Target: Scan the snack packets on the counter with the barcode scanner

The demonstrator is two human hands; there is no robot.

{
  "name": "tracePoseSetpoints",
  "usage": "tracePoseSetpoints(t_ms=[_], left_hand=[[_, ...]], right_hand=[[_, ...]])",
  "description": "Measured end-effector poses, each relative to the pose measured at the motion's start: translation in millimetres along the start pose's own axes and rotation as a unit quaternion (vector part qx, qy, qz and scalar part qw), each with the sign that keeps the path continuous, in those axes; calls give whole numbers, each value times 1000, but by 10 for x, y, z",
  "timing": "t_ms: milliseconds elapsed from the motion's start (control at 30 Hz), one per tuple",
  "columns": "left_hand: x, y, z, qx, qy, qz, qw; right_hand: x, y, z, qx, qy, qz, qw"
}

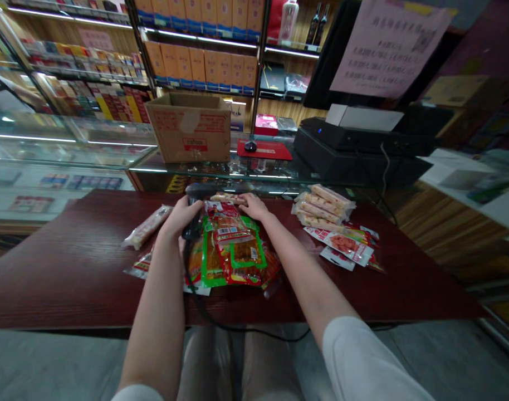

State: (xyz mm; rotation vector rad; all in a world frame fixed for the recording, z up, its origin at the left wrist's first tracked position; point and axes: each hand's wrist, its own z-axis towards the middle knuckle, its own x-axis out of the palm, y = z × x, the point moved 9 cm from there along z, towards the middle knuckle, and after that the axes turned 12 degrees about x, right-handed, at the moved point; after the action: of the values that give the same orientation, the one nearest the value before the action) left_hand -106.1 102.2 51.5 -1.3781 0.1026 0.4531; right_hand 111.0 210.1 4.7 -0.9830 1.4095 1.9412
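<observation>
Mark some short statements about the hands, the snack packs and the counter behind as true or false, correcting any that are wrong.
1. The left hand holds a black scanner. True.
2. The right hand rests on the computer mouse. False: the right hand is at one end of a wrapped stick, beyond the green-edged packets.
3. The cardboard box on the glass counter has its top open. True.
4. The mouse sits on a blue mat. False: the mat under the mouse is red.
5. A stack of wrapped sticks lies to the right of the right hand. True.
</observation>
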Motion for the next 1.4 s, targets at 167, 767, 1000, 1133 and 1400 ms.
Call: tracePoseSetpoints(t_ms=[167, 767, 1000, 1133, 1400], left_hand=[[342, 7, -6, 11, 86, -40, 995], [552, -671, -357, 71, 118, -74, 988], [907, -689, -591, 2, 240, -241, 940], [1065, -743, -685, 12, 282, -260, 924], [1170, -840, -736, 44, 293, -246, 923]], right_hand=[[-142, -199, -206, 43, -9, -18, 999], [-1686, -875, -1567, -12, -342, 42, 939], [-1598, -1157, -1512, 114, -293, 322, 893], [-1201, -1356, -1477, 293, -155, 551, 766], [-894, -1191, -1505, 355, 8, 658, 664]])
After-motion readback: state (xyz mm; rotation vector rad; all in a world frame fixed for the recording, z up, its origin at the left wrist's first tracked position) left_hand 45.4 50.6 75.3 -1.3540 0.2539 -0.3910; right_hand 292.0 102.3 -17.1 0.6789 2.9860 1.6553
